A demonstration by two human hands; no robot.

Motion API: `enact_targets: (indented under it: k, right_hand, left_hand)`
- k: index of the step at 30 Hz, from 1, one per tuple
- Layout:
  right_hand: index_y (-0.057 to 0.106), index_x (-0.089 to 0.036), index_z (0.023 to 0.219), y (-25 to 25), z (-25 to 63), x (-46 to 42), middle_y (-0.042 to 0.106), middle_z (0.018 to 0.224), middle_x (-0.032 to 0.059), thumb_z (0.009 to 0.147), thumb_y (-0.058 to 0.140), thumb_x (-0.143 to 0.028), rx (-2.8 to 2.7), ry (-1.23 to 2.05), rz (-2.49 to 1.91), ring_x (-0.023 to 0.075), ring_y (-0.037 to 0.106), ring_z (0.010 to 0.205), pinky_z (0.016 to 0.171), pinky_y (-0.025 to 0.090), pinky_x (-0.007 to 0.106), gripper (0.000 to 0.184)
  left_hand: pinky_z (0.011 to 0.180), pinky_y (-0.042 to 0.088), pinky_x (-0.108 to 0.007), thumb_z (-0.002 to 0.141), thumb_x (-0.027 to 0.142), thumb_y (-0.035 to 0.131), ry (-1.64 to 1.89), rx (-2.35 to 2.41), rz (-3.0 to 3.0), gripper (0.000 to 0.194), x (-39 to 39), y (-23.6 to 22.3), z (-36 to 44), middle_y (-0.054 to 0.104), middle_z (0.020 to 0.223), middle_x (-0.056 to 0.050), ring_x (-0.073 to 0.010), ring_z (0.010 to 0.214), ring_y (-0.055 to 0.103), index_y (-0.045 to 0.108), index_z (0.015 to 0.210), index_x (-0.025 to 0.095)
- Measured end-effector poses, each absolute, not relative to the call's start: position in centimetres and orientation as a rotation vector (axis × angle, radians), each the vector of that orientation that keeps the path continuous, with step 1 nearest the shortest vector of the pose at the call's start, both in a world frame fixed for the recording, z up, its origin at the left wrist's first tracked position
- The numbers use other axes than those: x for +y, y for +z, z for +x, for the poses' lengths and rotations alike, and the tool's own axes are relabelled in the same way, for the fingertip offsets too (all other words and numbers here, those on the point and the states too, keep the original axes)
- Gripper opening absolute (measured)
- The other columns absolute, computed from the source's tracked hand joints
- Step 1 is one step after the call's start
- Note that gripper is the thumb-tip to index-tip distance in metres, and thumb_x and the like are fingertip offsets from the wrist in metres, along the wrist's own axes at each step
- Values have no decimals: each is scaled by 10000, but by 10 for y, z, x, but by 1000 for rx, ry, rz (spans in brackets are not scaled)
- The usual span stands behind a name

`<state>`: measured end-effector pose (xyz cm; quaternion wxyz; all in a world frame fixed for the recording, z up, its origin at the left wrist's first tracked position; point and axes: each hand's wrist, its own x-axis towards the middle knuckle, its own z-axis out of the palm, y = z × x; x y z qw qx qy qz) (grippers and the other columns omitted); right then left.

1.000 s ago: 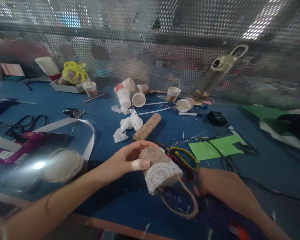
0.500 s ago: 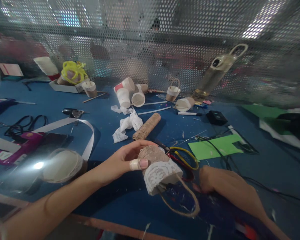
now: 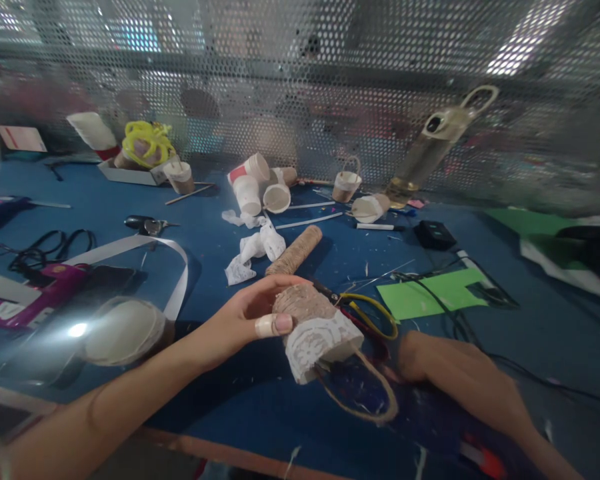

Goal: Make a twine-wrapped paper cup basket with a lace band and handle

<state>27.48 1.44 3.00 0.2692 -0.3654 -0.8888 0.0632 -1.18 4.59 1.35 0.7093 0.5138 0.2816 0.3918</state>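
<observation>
Left hand [image 3: 243, 317] holds lace-trimmed cup [image 3: 320, 340] (right hand [image 3: 460, 373]: hold unclear).

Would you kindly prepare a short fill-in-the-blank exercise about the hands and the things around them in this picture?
The cup wrapped in brown twine, with a white lace band, is held in the person's ____ hand.
A pale adhesive strip wraps that hand's ____.
The dark-bladed scissors beside the cup have two handles, one red and one ____.
The flat sheet of paper just right of the scissors is bright ____.

Missing words: left; thumb; yellow; green.
</observation>
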Motion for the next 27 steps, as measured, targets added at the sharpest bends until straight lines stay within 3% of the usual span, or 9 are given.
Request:
enact_targets:
  k: [15,20,27]
  right_hand:
    - [511,-218,620,34,271,21,572,547,-44,1022,406,-173,-2463,19,-812,103,531,447,443,364,236,418]
    - [508,-228,598,32,271,20,572,536,-28,1054,310,-194,-2460,19,-819,127,519,443,434,367,266,498]
    - [484,-223,684,29,273,17,588,585,-29,1066,375,-220,-2345,147,-786,100,552,490,489,414,218,397]
  left_hand:
    - [1020,433,-397,785,448,807,847,634,1132,530,45,16,-10,658,1318,-100,-301,1207,600,644,1250,251]
    - [1016,437,-392,804,431,793,840,623,1148,512,46,13,-11,653,1323,-96,-304,1224,587,638,1263,263]
    - [1004,440,-359,805,448,789,869,602,1148,512,48,14,-12,646,1301,-80,-278,1191,593,643,1259,258]
